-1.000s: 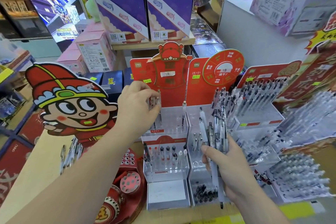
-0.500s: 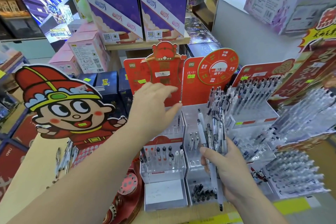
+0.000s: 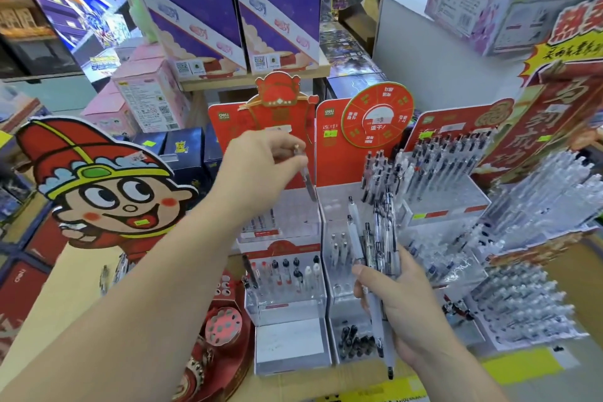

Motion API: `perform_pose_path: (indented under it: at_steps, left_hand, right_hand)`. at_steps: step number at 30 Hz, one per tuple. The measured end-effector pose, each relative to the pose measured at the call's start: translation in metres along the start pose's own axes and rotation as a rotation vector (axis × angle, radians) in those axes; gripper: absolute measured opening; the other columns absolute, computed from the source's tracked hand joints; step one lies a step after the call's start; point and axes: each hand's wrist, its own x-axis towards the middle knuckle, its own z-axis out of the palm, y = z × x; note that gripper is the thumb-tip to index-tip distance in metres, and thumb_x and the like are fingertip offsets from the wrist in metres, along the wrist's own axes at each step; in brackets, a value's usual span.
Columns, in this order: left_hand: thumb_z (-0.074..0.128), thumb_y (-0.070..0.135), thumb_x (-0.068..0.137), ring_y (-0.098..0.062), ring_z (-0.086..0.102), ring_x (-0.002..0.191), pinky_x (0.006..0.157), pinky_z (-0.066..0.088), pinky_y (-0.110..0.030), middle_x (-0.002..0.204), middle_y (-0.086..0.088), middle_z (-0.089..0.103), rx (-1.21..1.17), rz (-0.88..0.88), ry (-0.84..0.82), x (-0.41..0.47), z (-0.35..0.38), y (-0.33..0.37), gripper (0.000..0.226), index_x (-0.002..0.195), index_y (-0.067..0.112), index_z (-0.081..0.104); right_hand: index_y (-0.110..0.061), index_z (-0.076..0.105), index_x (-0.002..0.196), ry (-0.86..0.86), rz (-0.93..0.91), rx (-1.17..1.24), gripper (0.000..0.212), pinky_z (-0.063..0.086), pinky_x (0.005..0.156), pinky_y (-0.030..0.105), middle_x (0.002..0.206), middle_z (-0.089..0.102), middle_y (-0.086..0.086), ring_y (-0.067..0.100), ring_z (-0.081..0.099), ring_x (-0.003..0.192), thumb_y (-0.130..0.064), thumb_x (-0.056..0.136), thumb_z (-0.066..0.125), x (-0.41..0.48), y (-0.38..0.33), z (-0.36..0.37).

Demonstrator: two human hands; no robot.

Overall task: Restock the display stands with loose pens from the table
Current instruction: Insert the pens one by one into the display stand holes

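Note:
My left hand (image 3: 261, 170) pinches a single pen (image 3: 306, 178) by its top end, tip hanging down above the upper tier of the left clear display stand (image 3: 287, 300). That stand has a red backboard, few pens in its upper row and several pens in its lower row. My right hand (image 3: 398, 300) grips a bundle of loose pens (image 3: 375, 248), clear and white, upright in front of the middle display stand (image 3: 339, 303), which holds a few white pens and dark caps in its bottom tray.
A big cartoon-face cardboard cutout (image 3: 98, 186) stands at the left. More stands packed with pens (image 3: 456, 163) fill the right side. Purple boxes (image 3: 228, 16) sit on a shelf behind. A round red stand (image 3: 222, 330) lies low at the left of the stands.
My left hand moved from the left stand's upper slots, up and right, and now pinches one pen hanging above the upper tier. My right hand keeps its bundle almost still.

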Motion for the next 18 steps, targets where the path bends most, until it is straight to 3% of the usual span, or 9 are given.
perform_pose_path:
  at_steps: [3, 7, 11, 12, 14, 18]
  left_hand:
    - [0.077, 0.027, 0.090, 0.000, 0.070, 0.084, 0.081, 0.058, -0.023, 0.088, 0.015, 0.075, -0.086, -0.001, 0.107, -0.007, -0.021, -0.005, 0.019, 0.108, 0.024, 0.077]
    - [0.076, 0.026, 0.091, -0.002, 0.068, 0.076, 0.072, 0.056, -0.018, 0.081, 0.015, 0.071, -0.003, 0.024, 0.137, -0.018, -0.037, -0.022, 0.015, 0.105, 0.026, 0.076]
    - [0.076, 0.029, 0.091, 0.003, 0.063, 0.076, 0.071, 0.048, -0.010, 0.083, 0.023, 0.066, 0.101, 0.034, 0.118, -0.024, -0.034, -0.035, 0.017, 0.107, 0.028, 0.076]
    - [0.075, 0.029, 0.090, 0.004, 0.062, 0.076, 0.073, 0.049, -0.013, 0.084, 0.024, 0.065, 0.113, 0.035, 0.117, -0.025, -0.032, -0.036, 0.017, 0.107, 0.027, 0.077]
    - [0.075, 0.028, 0.091, 0.004, 0.061, 0.077, 0.077, 0.052, -0.021, 0.084, 0.022, 0.064, 0.125, 0.039, 0.115, -0.026, -0.026, -0.039, 0.017, 0.107, 0.025, 0.077]
    - [0.074, 0.029, 0.091, -0.012, 0.062, 0.085, 0.081, 0.055, -0.038, 0.085, 0.018, 0.065, 0.176, 0.049, 0.119, -0.028, -0.016, -0.050, 0.017, 0.107, 0.027, 0.078]
  right_hand:
    - [-0.025, 0.043, 0.147, -0.036, 0.026, 0.023, 0.130, 0.045, 0.091, 0.047, 0.145, 0.054, 0.021, 0.032, 0.058, 0.115, -0.063, 0.035, 0.098, 0.002, 0.001, 0.004]
    - [-0.022, 0.041, 0.148, -0.047, 0.045, 0.018, 0.129, 0.044, 0.089, 0.047, 0.143, 0.057, 0.019, 0.028, 0.058, 0.111, -0.061, 0.039, 0.099, 0.002, 0.001, 0.013]
    - [-0.014, 0.044, 0.146, -0.070, 0.052, 0.055, 0.097, 0.044, 0.090, 0.048, 0.102, 0.074, 0.011, 0.027, 0.065, 0.097, -0.037, 0.066, 0.095, 0.001, -0.001, 0.019]
    - [-0.015, 0.043, 0.146, -0.078, 0.064, 0.061, 0.102, 0.043, 0.091, 0.049, 0.103, 0.075, 0.011, 0.028, 0.064, 0.100, -0.040, 0.063, 0.096, 0.001, -0.001, 0.019]
    - [-0.018, 0.042, 0.147, -0.062, 0.064, 0.044, 0.118, 0.043, 0.093, 0.048, 0.124, 0.069, 0.015, 0.029, 0.062, 0.108, -0.053, 0.051, 0.099, 0.001, -0.001, 0.019]
    - [-0.020, 0.042, 0.148, -0.052, 0.057, 0.030, 0.116, 0.045, 0.093, 0.048, 0.141, 0.059, 0.016, 0.026, 0.059, 0.110, -0.054, 0.052, 0.098, -0.001, -0.004, 0.017]
